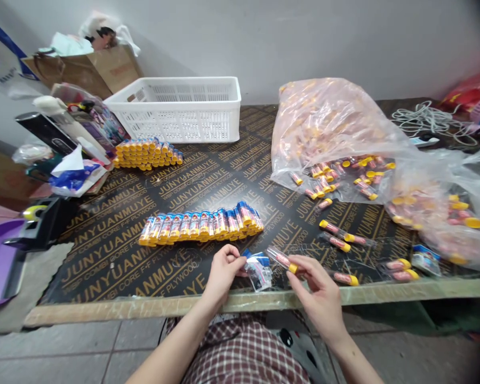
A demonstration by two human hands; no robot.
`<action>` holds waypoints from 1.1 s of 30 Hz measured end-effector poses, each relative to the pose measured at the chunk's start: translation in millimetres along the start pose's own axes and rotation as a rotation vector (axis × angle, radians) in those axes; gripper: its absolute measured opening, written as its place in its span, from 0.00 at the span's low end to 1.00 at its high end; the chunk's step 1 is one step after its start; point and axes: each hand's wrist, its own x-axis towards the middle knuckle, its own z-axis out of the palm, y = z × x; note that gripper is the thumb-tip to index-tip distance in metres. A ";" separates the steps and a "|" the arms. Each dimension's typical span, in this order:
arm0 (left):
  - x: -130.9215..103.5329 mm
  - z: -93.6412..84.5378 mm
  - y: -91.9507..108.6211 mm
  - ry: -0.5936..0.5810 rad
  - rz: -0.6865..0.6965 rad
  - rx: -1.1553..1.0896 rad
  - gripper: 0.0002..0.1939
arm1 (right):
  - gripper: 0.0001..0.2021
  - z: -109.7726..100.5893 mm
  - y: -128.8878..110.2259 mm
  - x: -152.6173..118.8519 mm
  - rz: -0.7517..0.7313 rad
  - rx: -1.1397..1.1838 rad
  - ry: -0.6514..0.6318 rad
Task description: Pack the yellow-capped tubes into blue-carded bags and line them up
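My left hand [226, 269] is closed near the table's front edge, pinching a small clear plastic sleeve with blue print [259, 273]. Between the fingertips of my right hand [318, 290] is a clear tube with a yellow cap and pink contents [280, 259]. Its uncapped-looking end points up and left, apart from the sleeve. Just beyond my left hand stands a row of tubes in blue printed sleeves [200, 225]. Several bare tubes [336, 241] lie loose to the right of my right hand.
A large clear bag of tubes [324, 117] and another bag [444, 202] lie at the right. A white plastic basket [184, 120] stands at the back, with stacked sleeved tubes [146, 153] before it. A tape dispenser [40, 218] sits left; cable [428, 117] lies back right.
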 end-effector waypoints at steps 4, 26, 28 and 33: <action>-7.0 -3.2 9.0 0.016 -0.132 -0.292 0.23 | 0.12 4.7 -9.0 -9.3 -0.037 0.031 0.011; -11.1 -3.8 9.1 0.156 -0.063 -0.427 0.17 | 0.20 24.0 -26.1 -18.7 -0.310 -0.054 -0.114; -13.9 -1.9 11.2 0.088 -0.028 -0.419 0.15 | 0.20 25.3 -24.3 -18.7 -0.284 -0.029 -0.154; -20.4 -0.3 18.4 -0.077 -0.073 -0.360 0.20 | 0.20 25.7 -16.2 -14.1 -0.297 0.014 -0.184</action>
